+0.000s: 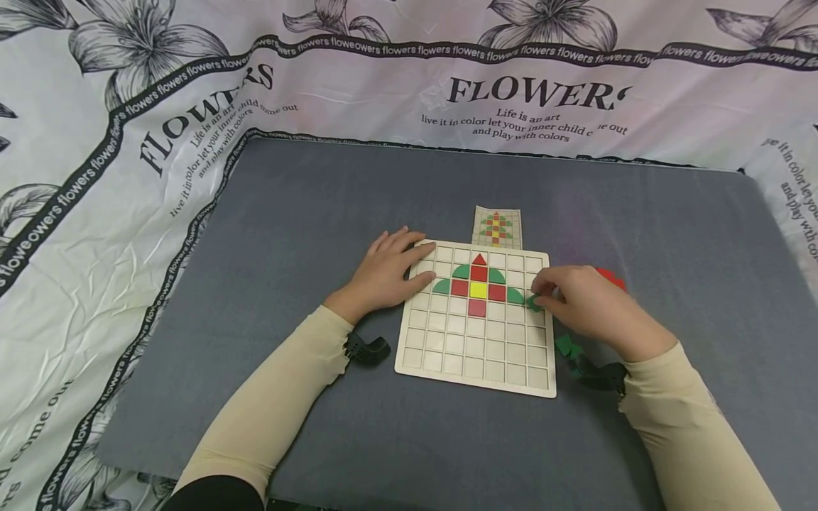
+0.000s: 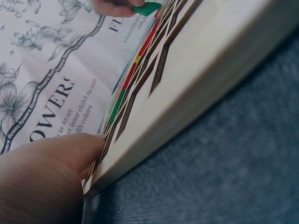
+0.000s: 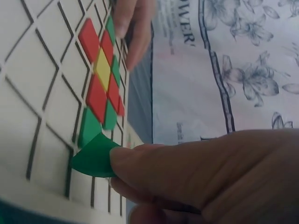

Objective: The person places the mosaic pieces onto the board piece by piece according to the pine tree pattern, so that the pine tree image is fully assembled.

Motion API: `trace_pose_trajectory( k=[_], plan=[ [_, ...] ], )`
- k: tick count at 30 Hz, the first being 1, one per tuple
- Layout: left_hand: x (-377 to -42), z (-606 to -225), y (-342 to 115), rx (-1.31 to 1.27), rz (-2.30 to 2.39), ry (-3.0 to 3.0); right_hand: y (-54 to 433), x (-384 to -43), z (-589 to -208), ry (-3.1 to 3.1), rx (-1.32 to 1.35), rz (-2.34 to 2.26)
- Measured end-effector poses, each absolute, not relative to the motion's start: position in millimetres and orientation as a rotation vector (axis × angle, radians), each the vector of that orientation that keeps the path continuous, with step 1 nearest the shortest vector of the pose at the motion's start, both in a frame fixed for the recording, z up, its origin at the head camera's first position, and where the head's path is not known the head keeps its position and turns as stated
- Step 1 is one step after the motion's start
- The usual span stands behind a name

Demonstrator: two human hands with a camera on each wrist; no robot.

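One green piece (image 3: 96,157) is pinched in the almost closed right grip (image 1: 589,304), and the grid board (image 1: 454,344) lies below and leftward.

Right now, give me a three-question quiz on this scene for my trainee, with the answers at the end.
1. True or false: the left hand touches the right edge of the grid board.
2. What colour is the piece that the right hand pinches?
3. In the head view, the pattern card lies by which edge of the board? A near; B far; C left.
Key: 1 false; 2 green; 3 B.
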State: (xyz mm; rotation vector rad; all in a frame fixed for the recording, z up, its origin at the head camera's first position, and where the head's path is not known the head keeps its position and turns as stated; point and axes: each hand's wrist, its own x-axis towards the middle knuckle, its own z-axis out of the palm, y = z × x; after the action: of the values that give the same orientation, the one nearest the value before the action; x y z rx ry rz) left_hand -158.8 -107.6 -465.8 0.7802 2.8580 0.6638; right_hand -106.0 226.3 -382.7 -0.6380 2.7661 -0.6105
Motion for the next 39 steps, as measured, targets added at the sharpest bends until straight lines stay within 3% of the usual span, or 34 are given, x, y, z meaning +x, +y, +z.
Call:
trace_pose_trajectory(
  k=[16, 39],
  plan=[
    [-157.9, -464.4, -107.8, 0.783, 0.666, 2.848, 191.8, -112.8, -385.1, 2.684, -0.781, -0.674],
    [-157.5, -461.8, -107.5, 0.770, 0.675, 2.848, 179.4, -111.2, -406.1, 2.687, -0.891, -0.648]
  ],
)
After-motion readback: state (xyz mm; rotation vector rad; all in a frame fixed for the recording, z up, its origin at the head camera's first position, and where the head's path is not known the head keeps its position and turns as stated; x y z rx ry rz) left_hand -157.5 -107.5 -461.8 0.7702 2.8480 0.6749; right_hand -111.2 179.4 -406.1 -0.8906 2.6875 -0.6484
